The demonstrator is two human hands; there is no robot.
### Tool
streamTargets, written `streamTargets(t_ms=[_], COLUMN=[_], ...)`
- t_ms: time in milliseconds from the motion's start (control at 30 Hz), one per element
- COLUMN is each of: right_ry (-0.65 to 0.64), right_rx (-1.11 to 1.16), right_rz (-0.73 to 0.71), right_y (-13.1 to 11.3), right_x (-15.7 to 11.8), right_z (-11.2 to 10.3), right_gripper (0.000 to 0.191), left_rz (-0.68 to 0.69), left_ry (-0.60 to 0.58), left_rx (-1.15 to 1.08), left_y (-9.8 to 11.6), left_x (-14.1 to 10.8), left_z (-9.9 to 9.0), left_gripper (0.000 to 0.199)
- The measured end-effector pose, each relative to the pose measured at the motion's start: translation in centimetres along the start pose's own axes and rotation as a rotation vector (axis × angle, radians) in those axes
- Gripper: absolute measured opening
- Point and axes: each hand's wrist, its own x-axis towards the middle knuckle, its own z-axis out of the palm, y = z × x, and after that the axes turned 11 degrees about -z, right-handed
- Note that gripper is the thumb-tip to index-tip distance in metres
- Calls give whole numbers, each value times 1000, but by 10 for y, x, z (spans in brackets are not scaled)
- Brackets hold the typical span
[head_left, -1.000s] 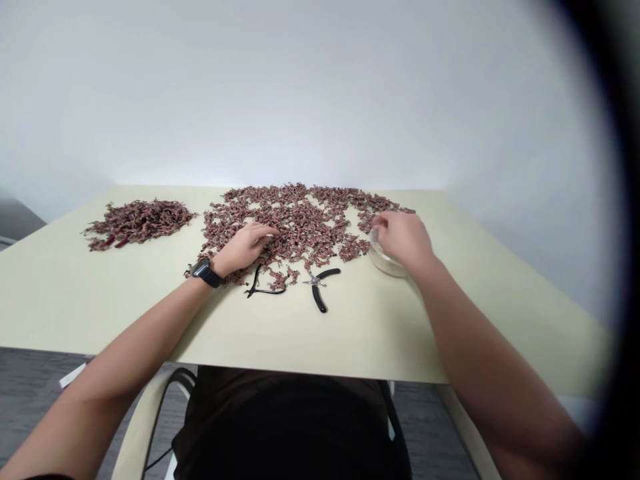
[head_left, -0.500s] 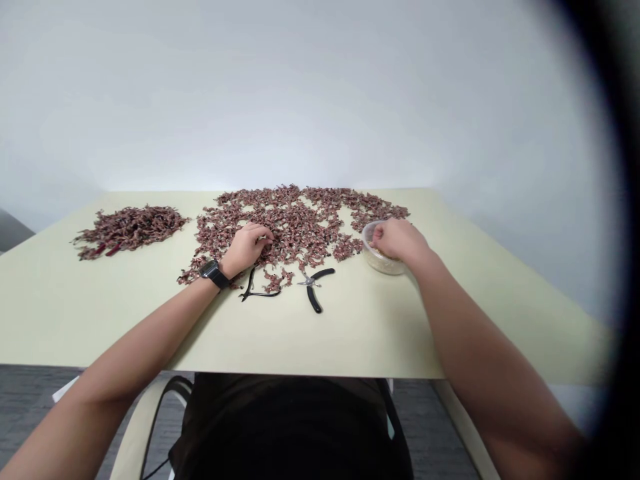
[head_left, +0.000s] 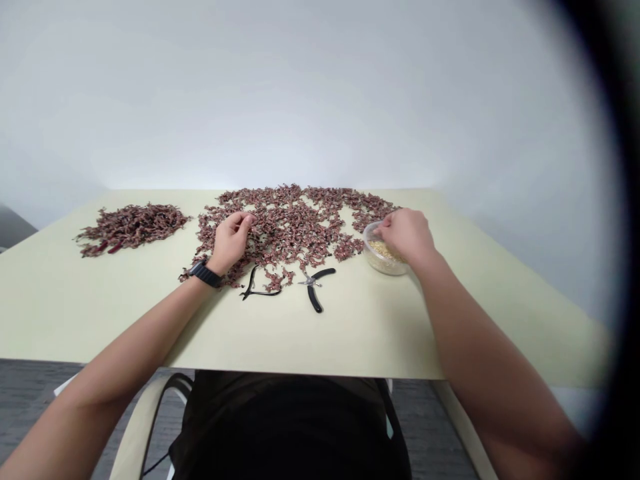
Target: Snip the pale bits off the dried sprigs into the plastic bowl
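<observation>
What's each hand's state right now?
Left hand: curled on the reddish pieces, grip unclear.
Right hand: curled at the rim of the clear tub, grip unclear.

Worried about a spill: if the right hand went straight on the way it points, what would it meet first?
Probably the clear tub's rim, just ahead of the right hand; depth hides whether it already touches.

Ahead of you, a plain off-white wall point(head_left: 320, 100) rises straight behind the far edge of the pale cream surface point(head_left: 350, 340), with soft, even light brightest just above that edge. Below the near edge you see grey carpet point(head_left: 45, 407) and the curved cream frame of a chair point(head_left: 133, 427). At far left, a grey shape point(head_left: 13, 227) sits too dim to identify.
</observation>
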Motion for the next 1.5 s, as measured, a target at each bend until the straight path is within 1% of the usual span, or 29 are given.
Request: streamTargets(t_ms=[67, 100, 167, 200, 300, 367, 467, 567, 600, 633, 667, 700, 733, 767, 800, 833, 867, 900, 967, 1000, 1100, 1200, 1333, 1400, 1500], right_ry=[73, 89, 66, 38, -59, -101, -123, -125, -106, -58, 5, 114, 222, 278, 288, 263, 205, 114, -87, -165, -303, -401, -433, -443, -460], right_rx=[59, 85, 102, 90, 18, -16, -12, 23, 38, 58, 94, 146, 232, 370, 557, 764, 965, 1142, 1387, 1460, 1586, 1634, 1632, 1640, 1661], right_rz=[28, 33, 23, 17, 4, 4, 5, 8, 10, 14, 19, 35, 44, 44, 46, 47, 49, 42, 56, 82, 164, 231, 314, 338, 358], right_y=[-6, -9, -13, -15, -16, -15, -12, -12, -13, -16, -20, -25, -32, -41, -51, -61, -71, -82, -101, -109, -128, -141, -152, -156, -158], right_x=[0, 0, -1, -1, -2, -3, -4, -5, -5, -6, -6, -7, -8, -9, -11, -14, -17, -22, -31, -36, -49, -58, -66, -69, -72], right_z=[-5, -8, -10, -10, -10, -9, -8, -10, -13, -15, -19, -22, -24, -26, -27, -26, -25, -22, -14, -10, 2, 13, 27, 32, 36], right_gripper=[14, 14, 13, 13, 13, 11, 8, 6, 5, 6, 7, 11, 14, 15, 15, 14, 13, 13, 13, 11, 7, 9, 7, 6, 7], left_rz=[-30, -42, -64, -73, -99, -118, -123, -126, -129, -130, -129, -126, -123, -122, -123, -121, -115, -104, -80, -74, -51, 14, 179, 247, 347], left_ry=[-62, -107, -177, -194, -192, -178, -149, -149, -152, -149, -143, -136, -128, -125, -128, -145, -172, -208, -297, -336, -407, -428, -427, -447, -481], left_rx=[-106, -157, -214, -217, -191, -182, -159, -144, -143, -142, -140, -136, -129, -124, -123, -125, -132, -145, -188, -212, -231, -145, 73, 161, 255], left_y=[1, 2, 3, 3, 3, 2, 0, -1, -1, -1, 0, 1, 3, 5, 7, 10, 13, 16, 24, 29, 43, 59, 72, 72, 68], left_x=[0, 0, -1, -2, -5, -6, -7, -7, -7, -8, -8, -8, -9, -10, -11, -13, -14, -16, -22, -25, -37, -50, -63, -66, -68], left_z=[-1, -1, -1, 0, 2, 2, 2, 1, 1, 1, 1, 2, 2, 2, 3, 4, 5, 6, 9, 10, 14, 16, 17, 18, 19], left_gripper=[34, 34, 33, 32, 31, 31, 33, 33, 33, 33, 33, 34, 35, 36, 38, 38, 39, 38, 37, 36, 34, 32, 24, 21, 23])
